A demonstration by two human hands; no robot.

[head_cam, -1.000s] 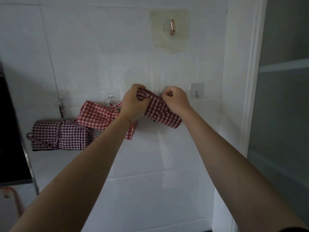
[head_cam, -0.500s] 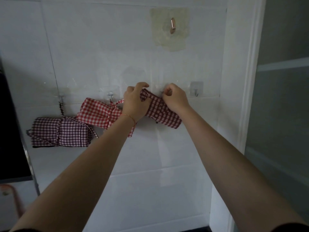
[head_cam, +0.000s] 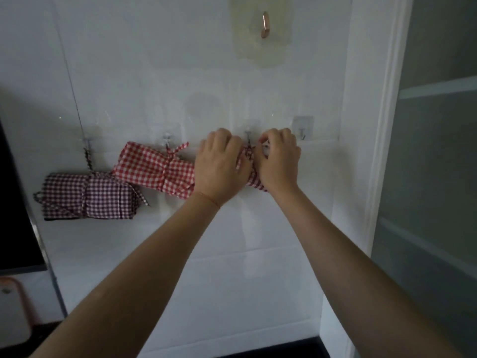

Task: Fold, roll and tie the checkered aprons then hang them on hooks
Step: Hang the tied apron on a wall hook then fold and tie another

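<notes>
A dark red checkered apron roll (head_cam: 249, 165) is held against the white tiled wall just under a small metal hook (head_cam: 248, 135). My left hand (head_cam: 222, 164) grips its left part and covers most of it. My right hand (head_cam: 280, 157) pinches the roll's tie at the hook and hides its right end. A bright red checkered apron roll (head_cam: 152, 169) hangs tied from the hook (head_cam: 167, 138) to the left. A purple checkered apron roll (head_cam: 89, 197) hangs from the leftmost hook (head_cam: 87, 140).
An adhesive hook (head_cam: 302, 127) with nothing on it sits right of my hands, and a copper hook (head_cam: 265, 24) higher up. A white door frame (head_cam: 382, 151) and frosted glass (head_cam: 438, 177) close the right side. A dark appliance (head_cam: 15, 215) stands at the left.
My hands have drawn closer together over the dark red roll, covering most of it, and raised its tie up to the hook. The other two rolls hang as before.
</notes>
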